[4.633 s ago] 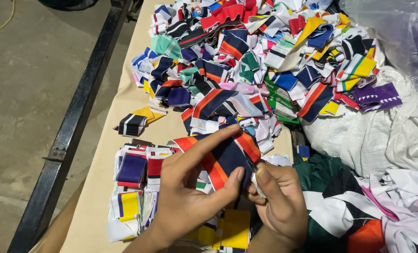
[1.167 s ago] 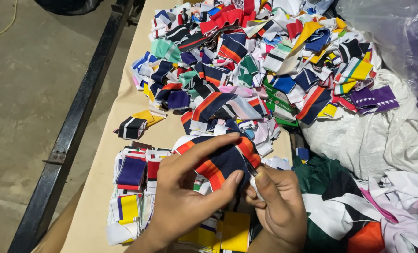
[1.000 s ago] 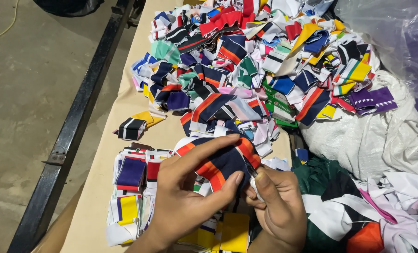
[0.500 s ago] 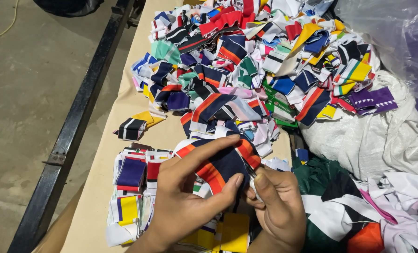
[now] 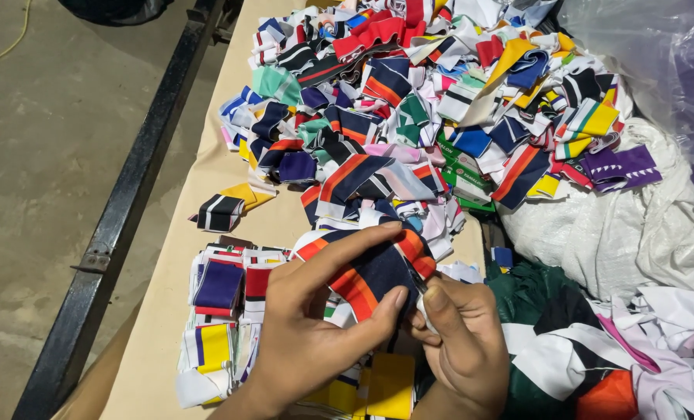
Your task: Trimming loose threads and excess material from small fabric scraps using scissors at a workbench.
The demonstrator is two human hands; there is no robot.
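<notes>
Leftmost, past the dark metal rail (image 5: 121, 225) along the table edge (image 5: 172, 327), sit my sorted stacks of folded collar pieces (image 5: 218, 292), purple, red and yellow on top. Next comes my left hand (image 5: 308, 342), closed on a navy knit strip with orange and white stripes (image 5: 374, 268), thumb beneath and fingers (image 5: 347, 245) curled over its top edge. It looks light, soft and floppy, so I judge it needs pinching close to the spot being worked, or it will sag and fold. Against its lower right corner, my right hand (image 5: 459, 350) is pinched narrow around something small; what it is, I cannot tell. Beyond lies the big loose heap of striped pieces (image 5: 440, 101), then white sacking (image 5: 627, 233) at far right.
</notes>
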